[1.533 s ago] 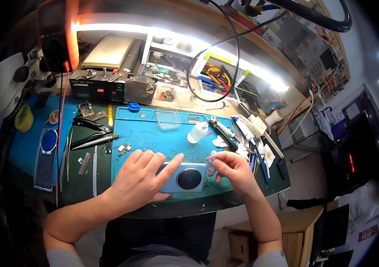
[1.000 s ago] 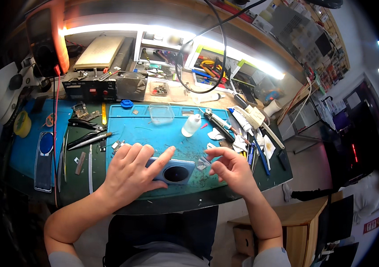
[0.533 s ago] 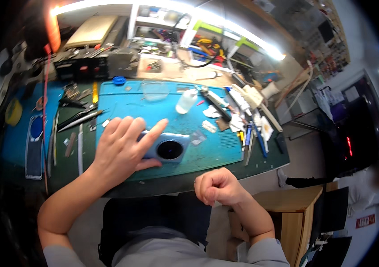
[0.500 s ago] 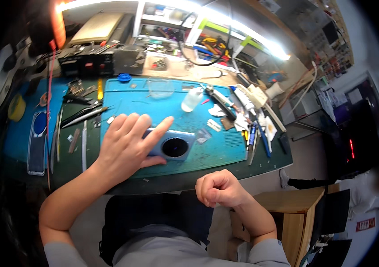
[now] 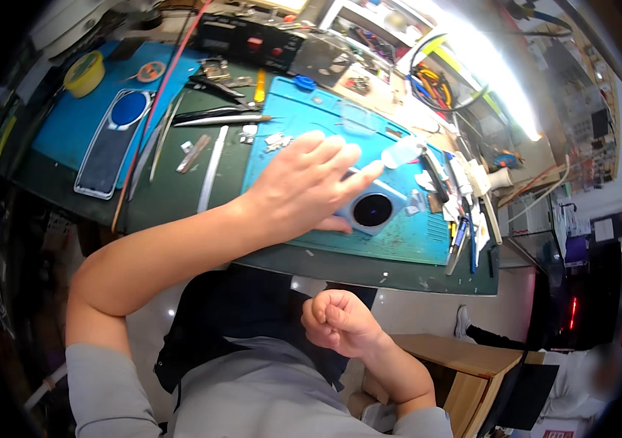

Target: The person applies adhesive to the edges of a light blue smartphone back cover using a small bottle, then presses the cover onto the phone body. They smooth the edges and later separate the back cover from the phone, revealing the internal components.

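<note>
Phone lengthwise aslant; camera end right

Bright strip light along shelves; wooden cabinet on pale floor

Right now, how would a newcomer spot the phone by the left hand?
On the green bench, find the right-hand blue mat. There, the left hand holds the light-blue phone. Its big disc is black; the dark panel far left has a blue one.
</note>
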The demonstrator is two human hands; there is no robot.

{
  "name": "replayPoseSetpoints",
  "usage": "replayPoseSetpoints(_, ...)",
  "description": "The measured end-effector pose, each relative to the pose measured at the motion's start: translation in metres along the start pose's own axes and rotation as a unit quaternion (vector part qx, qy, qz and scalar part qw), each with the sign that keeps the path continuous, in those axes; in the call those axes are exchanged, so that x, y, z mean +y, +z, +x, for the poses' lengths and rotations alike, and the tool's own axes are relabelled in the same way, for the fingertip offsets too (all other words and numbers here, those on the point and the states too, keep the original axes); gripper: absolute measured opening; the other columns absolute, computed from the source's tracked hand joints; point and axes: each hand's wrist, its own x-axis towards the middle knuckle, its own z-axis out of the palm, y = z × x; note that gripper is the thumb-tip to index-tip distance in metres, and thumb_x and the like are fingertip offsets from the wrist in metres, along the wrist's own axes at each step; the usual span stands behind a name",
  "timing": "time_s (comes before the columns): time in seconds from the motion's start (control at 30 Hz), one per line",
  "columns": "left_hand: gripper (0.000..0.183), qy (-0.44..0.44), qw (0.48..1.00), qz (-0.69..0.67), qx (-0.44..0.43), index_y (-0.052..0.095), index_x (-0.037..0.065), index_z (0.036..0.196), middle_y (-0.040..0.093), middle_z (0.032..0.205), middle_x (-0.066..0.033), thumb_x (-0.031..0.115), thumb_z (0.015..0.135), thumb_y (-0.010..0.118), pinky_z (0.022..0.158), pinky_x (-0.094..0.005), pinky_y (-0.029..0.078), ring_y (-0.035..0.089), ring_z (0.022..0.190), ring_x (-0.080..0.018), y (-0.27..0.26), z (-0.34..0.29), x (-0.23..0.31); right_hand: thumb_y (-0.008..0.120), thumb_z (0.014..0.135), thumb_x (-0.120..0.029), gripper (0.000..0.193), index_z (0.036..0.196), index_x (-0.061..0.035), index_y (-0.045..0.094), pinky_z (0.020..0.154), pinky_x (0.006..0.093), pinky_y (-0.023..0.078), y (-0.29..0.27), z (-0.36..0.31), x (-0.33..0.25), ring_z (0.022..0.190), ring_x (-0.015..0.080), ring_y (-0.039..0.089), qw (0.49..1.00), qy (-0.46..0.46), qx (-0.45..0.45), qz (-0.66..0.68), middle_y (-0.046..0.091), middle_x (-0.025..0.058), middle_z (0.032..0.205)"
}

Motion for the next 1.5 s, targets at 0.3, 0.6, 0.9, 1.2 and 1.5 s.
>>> replayPoseSetpoints(0.3, 0.088, 0.014, 0.999, 0.027, 0.03, 0.057, 0.013, 0.141, 0.055, 0.11, -0.003, 0.056, 0.068, 0.084, 0.093, -0.0358, 0.04, 0.053, 0.105, -0.0195, 0.006, -0.004, -0.003, 0.063, 0.105, -0.02, 0.019, 0.106, -0.0017, 0.065, 0.065, 0.0239, 0.044, 0.026, 0.052, 0.03, 0.073, 0.0088, 0.054, 0.99, 0.066, 0.062, -0.106, 0.062, 0.0059, 0.093)
replayPoseSetpoints(0.6, 0.087, 0.039, 0.998, 0.011, 0.042, 0.059, 0.01, 0.137, 0.058, 0.115, -0.0056, 0.058, 0.067, 0.082, 0.091, -0.0344, 0.041, 0.054, 0.109, -0.0211, 0.008, -0.003, -0.005, 0.065, 0.098, -0.004, 0.036, 0.133, -0.001, 0.065, 0.097, 0.0367, 0.057, 0.051, 0.105, 0.053, 0.115, 0.023, 0.068, 0.939, 0.122, 0.082, -0.311, 0.067, 0.0133, 0.129)
replayPoseSetpoints(0.9, 0.086, 0.02, 0.998, -0.004, 0.065, 0.06, 0.009, 0.132, 0.061, 0.11, -0.0017, 0.053, 0.063, 0.087, 0.092, -0.0347, 0.042, 0.057, 0.106, -0.0189, 0.01, -0.002, -0.004, 0.047, 0.107, -0.056, 0.058, 0.078, -0.0076, 0.06, 0.051, 0.0246, 0.036, 0.01, 0.049, 0.029, 0.058, 0.0085, 0.042, 0.989, 0.07, -0.114, 0.064, 0.047, -0.0008, 0.071)
replayPoseSetpoints(1.2, 0.091, 0.014, 1.0, -0.01, -0.003, 0.055, 0.014, 0.145, 0.057, 0.112, -0.004, 0.048, 0.067, 0.087, 0.093, -0.0359, 0.042, 0.055, 0.106, -0.0205, 0.0, -0.001, -0.003, 0.052, 0.109, -0.043, 0.045, 0.081, -0.0072, 0.058, 0.051, 0.0228, 0.035, 0.014, 0.03, 0.008, 0.06, 0.009, 0.041, 0.992, 0.003, -0.109, 0.066, 0.049, 0.0012, 0.075)
replayPoseSetpoints(1.5, 0.092, 0.008, 1.0, -0.017, -0.015, 0.054, 0.015, 0.146, 0.054, 0.107, -0.0034, 0.048, 0.067, 0.084, 0.088, -0.0371, 0.04, 0.053, 0.101, -0.0211, -0.008, -0.002, 0.0, 0.06, 0.101, -0.006, 0.024, 0.123, 0.0026, 0.064, 0.07, 0.0336, 0.059, 0.032, -0.018, -0.064, 0.089, 0.0257, 0.069, 0.913, -0.281, 0.119, -0.27, 0.064, 0.017, 0.108)
